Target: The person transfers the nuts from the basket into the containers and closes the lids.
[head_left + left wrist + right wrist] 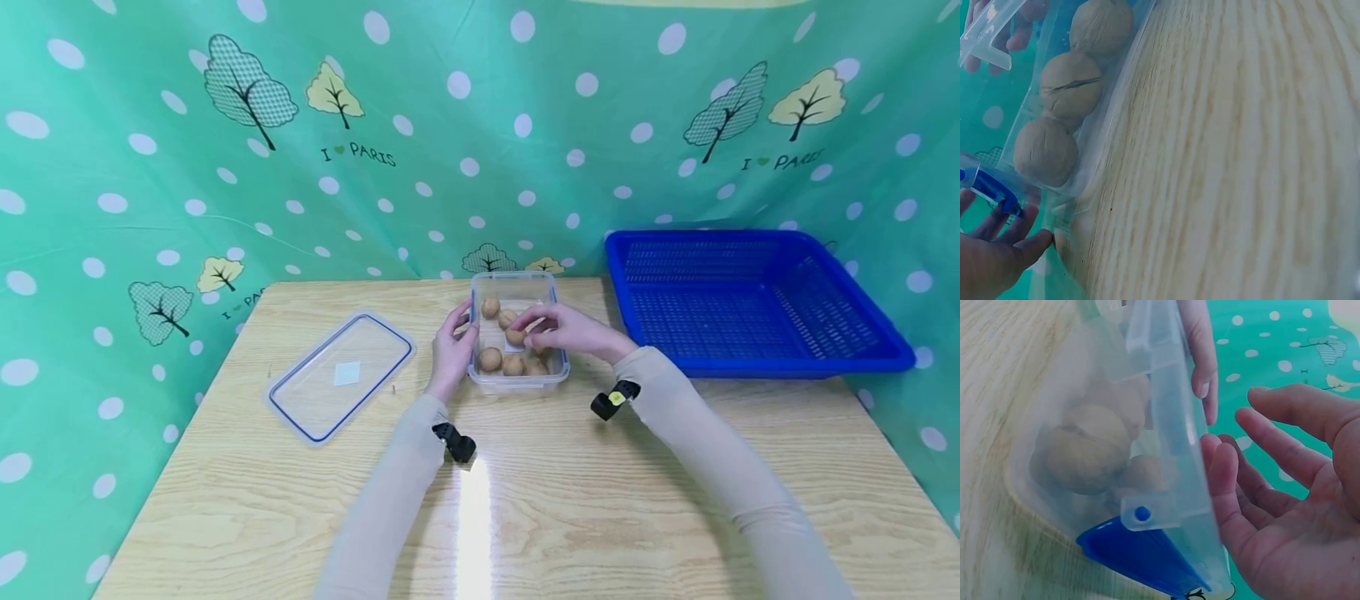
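A clear plastic box (517, 382) with blue seals stands on the table, holding several walnuts (491, 359). Along its left wall, my left hand (451, 350) rests with extended fingers at the side. In the left wrist view those fingers (1017, 228) lie by a blue latch (991, 187). My right hand (562, 330) reaches over the box from the right, its fingertips beside a walnut (515, 335) in the middle. The right wrist view shows the right hand (1291, 500) with fingers and thumb spread apart and no walnut between them; the box wall (1172, 412) stands in front of some fingertips.
A clear lid (347, 375) with a blue seal and a pale square label lies flat at the left. At the back right sits a blue plastic basket (765, 367). Green patterned cloth (450, 183) hangs behind the wooden table (570, 500).
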`<state>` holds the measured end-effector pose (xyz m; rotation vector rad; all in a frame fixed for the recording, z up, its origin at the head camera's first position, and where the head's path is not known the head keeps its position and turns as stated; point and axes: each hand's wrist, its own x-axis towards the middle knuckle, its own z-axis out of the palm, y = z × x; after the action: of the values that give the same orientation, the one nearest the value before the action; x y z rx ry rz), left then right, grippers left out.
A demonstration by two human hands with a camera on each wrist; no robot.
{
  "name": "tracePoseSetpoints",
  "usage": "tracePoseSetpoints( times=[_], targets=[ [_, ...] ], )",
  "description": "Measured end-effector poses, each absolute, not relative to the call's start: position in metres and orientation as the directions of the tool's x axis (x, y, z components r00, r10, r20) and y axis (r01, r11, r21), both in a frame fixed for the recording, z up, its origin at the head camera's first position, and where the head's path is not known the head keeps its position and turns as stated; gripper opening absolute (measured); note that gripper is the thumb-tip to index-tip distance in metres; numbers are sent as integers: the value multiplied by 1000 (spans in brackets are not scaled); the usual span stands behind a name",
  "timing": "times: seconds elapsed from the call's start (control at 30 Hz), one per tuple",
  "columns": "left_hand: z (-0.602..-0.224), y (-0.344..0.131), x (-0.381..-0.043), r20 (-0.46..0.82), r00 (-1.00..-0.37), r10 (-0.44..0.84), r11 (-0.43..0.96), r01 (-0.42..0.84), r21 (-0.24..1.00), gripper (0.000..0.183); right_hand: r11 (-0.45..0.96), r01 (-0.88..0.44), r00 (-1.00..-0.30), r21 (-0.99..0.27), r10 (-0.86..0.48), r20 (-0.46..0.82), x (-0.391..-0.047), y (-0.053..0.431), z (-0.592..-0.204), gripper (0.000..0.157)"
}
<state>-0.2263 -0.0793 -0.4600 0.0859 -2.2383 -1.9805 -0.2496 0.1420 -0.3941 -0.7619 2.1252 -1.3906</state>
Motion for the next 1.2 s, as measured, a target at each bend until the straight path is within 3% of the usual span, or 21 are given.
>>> tracePoseSetpoints(
  times=[0.67, 1.2],
  targets=[
    [-452, -135, -214, 79, -994, -70, 151, 67, 986, 39, 290, -197, -722, -937, -689, -62, -251, 116, -390, 33],
    [-446, -188, -193, 12, -999, -39, 54, 10, 998, 44, 225, -210, -732, -952, -681, 0, -246, 79, -396, 34]
  ],
)
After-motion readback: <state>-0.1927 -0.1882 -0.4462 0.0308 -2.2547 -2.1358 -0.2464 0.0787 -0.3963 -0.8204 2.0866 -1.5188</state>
